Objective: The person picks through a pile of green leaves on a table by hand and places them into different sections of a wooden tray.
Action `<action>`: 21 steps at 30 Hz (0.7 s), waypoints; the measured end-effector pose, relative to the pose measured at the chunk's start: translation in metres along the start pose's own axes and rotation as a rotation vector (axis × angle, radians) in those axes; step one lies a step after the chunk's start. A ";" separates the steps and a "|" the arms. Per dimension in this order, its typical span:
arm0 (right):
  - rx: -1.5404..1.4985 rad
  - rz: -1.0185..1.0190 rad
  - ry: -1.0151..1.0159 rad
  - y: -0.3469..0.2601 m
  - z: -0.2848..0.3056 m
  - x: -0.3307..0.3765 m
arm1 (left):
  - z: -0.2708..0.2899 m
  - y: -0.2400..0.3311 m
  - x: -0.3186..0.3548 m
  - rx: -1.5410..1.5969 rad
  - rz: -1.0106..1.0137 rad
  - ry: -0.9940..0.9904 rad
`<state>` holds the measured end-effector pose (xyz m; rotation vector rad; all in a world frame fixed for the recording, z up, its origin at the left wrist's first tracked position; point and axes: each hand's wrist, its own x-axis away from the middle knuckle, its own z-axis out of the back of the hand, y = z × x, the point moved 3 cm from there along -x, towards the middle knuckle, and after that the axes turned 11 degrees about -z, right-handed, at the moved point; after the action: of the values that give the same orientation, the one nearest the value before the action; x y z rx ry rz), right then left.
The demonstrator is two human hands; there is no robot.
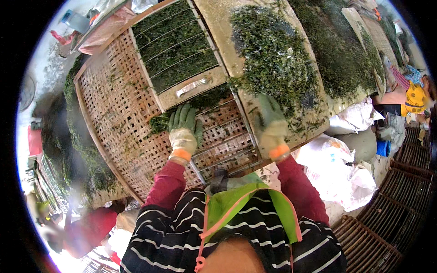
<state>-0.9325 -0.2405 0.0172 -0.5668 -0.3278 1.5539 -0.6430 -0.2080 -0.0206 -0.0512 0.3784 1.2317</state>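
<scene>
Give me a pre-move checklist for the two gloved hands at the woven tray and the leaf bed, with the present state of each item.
1. Left hand gloved and resting on the leaves at the woven bamboo tray: ok.
2. Right hand gloved and flat on the edge of the leaf bed: ok.
3. Either hand's fingers closed on leaves: cannot tell, the gloves hide the grip.
4. Metal handle of the sliding frame free of both hands: ok.
5. Tray cleared of loose leaves: not ok, strands lie scattered over the weave.
6. Nearby person in yellow apart from both hands: ok.
</scene>
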 end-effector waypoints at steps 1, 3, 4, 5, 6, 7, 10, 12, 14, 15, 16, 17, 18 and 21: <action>0.045 0.002 0.048 0.029 0.004 0.006 | 0.004 0.010 -0.008 0.016 -0.013 0.020; 0.129 0.005 0.102 0.059 0.008 0.003 | 0.001 0.027 -0.025 0.004 -0.028 -0.011; 0.168 0.005 0.106 0.058 0.013 -0.005 | -0.006 0.040 -0.033 -0.027 -0.022 -0.060; 0.214 -0.003 0.070 0.052 0.013 -0.024 | -0.012 0.051 -0.041 -0.057 -0.014 -0.109; 0.253 -0.011 0.033 0.041 0.013 -0.048 | -0.018 0.059 -0.048 -0.041 -0.029 -0.127; 0.218 -0.061 0.028 0.036 0.010 -0.081 | -0.023 0.065 -0.057 -0.029 -0.042 -0.144; 0.282 -0.234 -0.167 -0.005 0.033 -0.178 | -0.037 0.071 -0.075 0.003 -0.022 -0.164; 0.531 -0.032 0.040 0.014 0.019 -0.225 | -0.048 0.076 -0.082 0.021 -0.029 -0.166; 0.454 0.047 -0.122 0.030 0.025 -0.264 | -0.061 0.074 -0.077 -0.004 -0.049 -0.111; 0.405 -0.002 -0.130 0.023 0.034 -0.267 | -0.072 0.067 -0.069 -0.028 -0.043 -0.130; 0.356 -0.052 -0.157 0.040 0.039 -0.276 | -0.082 0.069 -0.072 -0.022 -0.071 -0.136; 0.249 -0.025 -0.095 0.045 0.043 -0.274 | -0.084 0.064 -0.070 -0.035 -0.082 -0.117; 0.175 0.008 -0.092 0.037 0.055 -0.268 | -0.069 0.070 -0.077 0.016 -0.048 -0.048; -0.054 0.124 -0.129 0.018 0.089 -0.256 | -0.054 0.073 -0.078 0.011 -0.049 -0.032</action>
<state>-0.9980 -0.4826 0.1202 -0.5383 -0.4401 1.7100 -0.7460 -0.2671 -0.0352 -0.0314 0.3546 1.1802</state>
